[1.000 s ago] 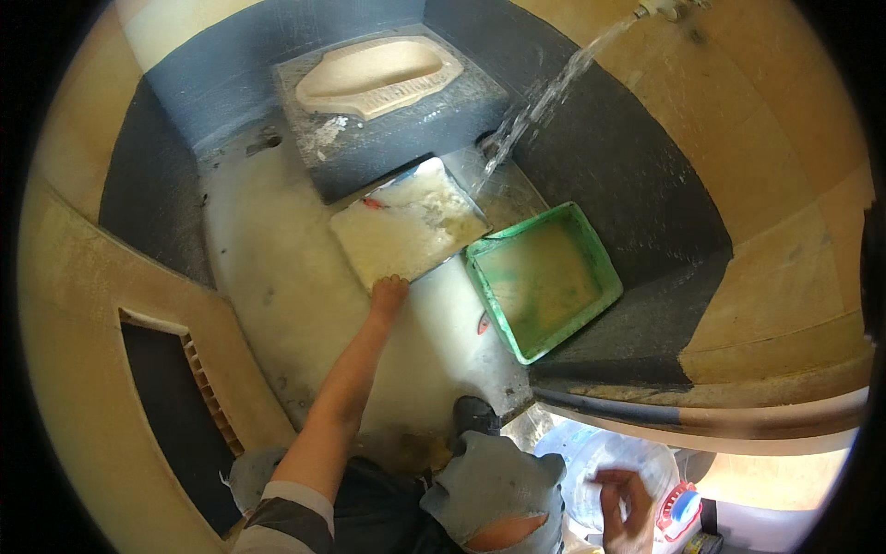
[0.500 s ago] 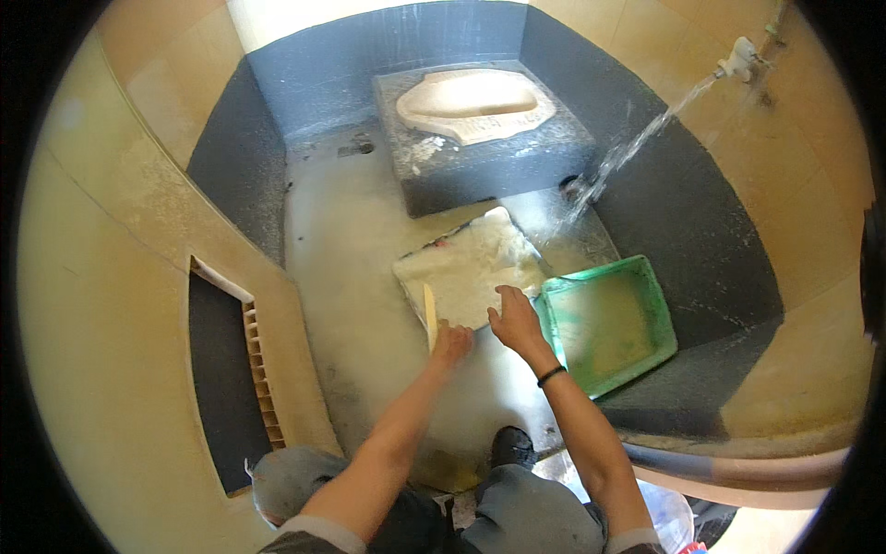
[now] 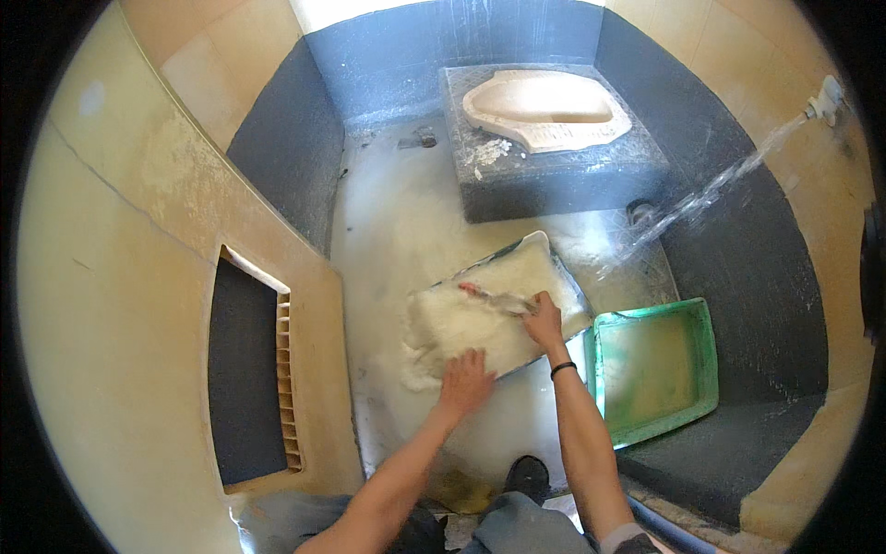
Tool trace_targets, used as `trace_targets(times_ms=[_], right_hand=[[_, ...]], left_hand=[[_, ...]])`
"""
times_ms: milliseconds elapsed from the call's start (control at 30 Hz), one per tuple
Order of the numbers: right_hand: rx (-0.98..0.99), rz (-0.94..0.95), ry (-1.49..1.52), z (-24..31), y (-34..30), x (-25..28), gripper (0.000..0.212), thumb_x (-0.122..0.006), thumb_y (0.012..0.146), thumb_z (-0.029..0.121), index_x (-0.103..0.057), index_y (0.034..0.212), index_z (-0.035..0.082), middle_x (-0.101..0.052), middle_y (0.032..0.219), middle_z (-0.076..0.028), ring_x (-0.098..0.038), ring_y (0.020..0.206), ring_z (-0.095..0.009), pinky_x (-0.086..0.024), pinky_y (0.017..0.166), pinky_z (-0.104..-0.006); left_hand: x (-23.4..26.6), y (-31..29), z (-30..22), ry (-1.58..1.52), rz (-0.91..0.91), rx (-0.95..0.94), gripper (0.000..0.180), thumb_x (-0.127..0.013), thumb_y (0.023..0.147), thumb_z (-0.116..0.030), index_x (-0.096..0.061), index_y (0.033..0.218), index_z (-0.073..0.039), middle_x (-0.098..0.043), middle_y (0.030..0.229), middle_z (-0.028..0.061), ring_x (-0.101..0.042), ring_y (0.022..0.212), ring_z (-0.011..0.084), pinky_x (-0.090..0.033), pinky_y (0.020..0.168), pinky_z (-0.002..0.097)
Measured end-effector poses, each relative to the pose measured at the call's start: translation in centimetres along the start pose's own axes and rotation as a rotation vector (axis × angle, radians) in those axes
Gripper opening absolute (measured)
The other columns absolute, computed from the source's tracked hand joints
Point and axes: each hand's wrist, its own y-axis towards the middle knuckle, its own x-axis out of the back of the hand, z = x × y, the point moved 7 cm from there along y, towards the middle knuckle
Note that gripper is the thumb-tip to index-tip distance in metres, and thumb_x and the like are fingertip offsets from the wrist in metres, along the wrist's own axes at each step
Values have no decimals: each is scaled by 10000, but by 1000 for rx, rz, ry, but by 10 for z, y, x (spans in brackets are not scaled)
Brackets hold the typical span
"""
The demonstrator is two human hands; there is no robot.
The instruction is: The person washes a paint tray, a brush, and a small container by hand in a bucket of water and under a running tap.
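Note:
A pale rectangular tray [image 3: 434, 319] with a dark rim lies at an angle on the wet floor, its left end awash in cloudy, cream-coloured water. My right hand [image 3: 543, 323] is closed around a slim tool [image 3: 503, 302] with a red end, held over the tray; blur and the grip hide its exact kind. Against the tray's near edge rests my left hand [image 3: 469, 380], its fingers stretched out and nothing seen in them. Just right of the tray stands a green basin [image 3: 711, 369] holding murky water.
A squat toilet [image 3: 554, 134] sits on a raised dark block [image 3: 563, 194] at the back. From a wall tap [image 3: 826, 100] at upper right, water streams to the floor. At left, a yellowish panel [image 3: 314, 397] has a slatted opening. My dark shoe [image 3: 529, 478] is near the bottom.
My right hand has taken hold of the slim red-ended tool. The yellow strip beside my left hand no longer shows, and that hand now lies with fingers outstretched. The view has shifted, moving the scene rightward.

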Motion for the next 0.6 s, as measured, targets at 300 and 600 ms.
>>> trace_targets(times_ms=[300,600], right_hand=[[282,2,957,65,-30,122,340,-777,915,283,-679,1023,-25,-682,821,-19,-620,751,-67,-505,694,-251],[347,126,1203,113,-86,177,491,-516,1069,405,-612,1307,-14,-651,1293,-154,-603,1186,-225,-518,944,-353]], left_hand=[[170,80,-51,-119,-437,-239,1024,-838,771,-444,-306,1541,-27,-403,1490,209,-355,1436,393,-276,1150,559],[183,96,-64,-1284,-74,-32,602,-672,973,-225,-404,1476,-31,-567,1392,104,-552,1296,268,-464,1056,397]])
